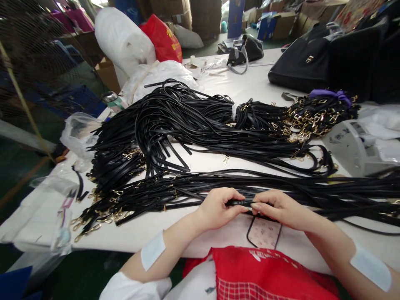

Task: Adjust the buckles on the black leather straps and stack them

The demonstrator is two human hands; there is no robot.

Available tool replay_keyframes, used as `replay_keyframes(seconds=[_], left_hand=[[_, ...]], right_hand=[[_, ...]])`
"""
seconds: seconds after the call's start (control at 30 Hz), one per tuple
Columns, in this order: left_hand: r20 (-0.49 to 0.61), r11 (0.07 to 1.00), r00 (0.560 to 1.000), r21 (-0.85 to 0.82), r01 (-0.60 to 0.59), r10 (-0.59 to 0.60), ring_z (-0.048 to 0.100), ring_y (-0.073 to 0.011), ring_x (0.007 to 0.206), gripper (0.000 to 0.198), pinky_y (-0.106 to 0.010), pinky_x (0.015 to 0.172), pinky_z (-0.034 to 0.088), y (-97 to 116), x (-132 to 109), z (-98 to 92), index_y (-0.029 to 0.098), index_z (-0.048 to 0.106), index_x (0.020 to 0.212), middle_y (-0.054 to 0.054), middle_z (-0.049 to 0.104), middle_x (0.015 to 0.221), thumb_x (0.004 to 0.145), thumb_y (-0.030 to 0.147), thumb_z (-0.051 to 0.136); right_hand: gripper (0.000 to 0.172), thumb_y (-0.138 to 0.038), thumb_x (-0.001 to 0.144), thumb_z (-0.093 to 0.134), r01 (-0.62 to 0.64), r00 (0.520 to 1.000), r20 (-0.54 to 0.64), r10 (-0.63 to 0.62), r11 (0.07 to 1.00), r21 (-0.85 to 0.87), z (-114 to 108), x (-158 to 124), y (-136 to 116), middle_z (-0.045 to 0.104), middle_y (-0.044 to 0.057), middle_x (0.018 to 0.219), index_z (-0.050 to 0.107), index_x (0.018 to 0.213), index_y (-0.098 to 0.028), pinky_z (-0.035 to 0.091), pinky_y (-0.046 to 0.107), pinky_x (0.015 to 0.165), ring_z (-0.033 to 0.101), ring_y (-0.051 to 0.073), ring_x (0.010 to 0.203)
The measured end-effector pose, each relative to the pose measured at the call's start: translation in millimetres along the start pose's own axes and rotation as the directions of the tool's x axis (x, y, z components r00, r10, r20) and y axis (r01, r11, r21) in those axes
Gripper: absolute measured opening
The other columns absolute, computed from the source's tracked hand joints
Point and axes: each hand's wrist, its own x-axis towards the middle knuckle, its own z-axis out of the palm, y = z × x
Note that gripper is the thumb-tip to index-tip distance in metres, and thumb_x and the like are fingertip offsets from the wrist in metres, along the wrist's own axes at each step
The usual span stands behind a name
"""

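Close together at the near side of the table, my left hand (220, 207) and my right hand (276, 205) both pinch a narrow black strap (235, 203). The fingers hide most of the gripped part. Beneath my right hand lies a flat, pinkish, patterned thing with a black rim (265, 231), which looks like a phone. Just beyond the hands, a long row of black straps (193, 187) runs across the table, with gold clasps (115, 216) at its left end. Behind it a large heap of black straps (187, 112) is piled up.
More gold-clasped straps with a purple tie (331, 95) lie at the right, beside a grey plastic device (353, 146). Black bags (300, 62) stand at the back right. A white roll (123, 41), a red bag (162, 39) and a flask (113, 100) are at the back left.
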Motion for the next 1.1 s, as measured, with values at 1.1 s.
replay_keyframes(seconds=[1.1], left_hand=[[-0.048, 0.782, 0.983, 0.6, 0.168, -0.175, 0.067, -0.0191, 0.078, 0.018, -0.031, 0.072, 0.051, 12, -17, -82.0, 0.022, 0.066, 0.095, -0.001, 0.073, 0.088, 0.088, 0.035, 0.056]], right_hand=[[0.07, -0.038, 0.069, 0.076, -0.076, 0.989, -0.148, 0.005, 0.873, -0.482, -33, -24, 18, 0.06, 0.009, 0.129, 0.053, 0.134, -0.023, 0.049, 0.035, 0.094, 0.06, 0.025, 0.107]])
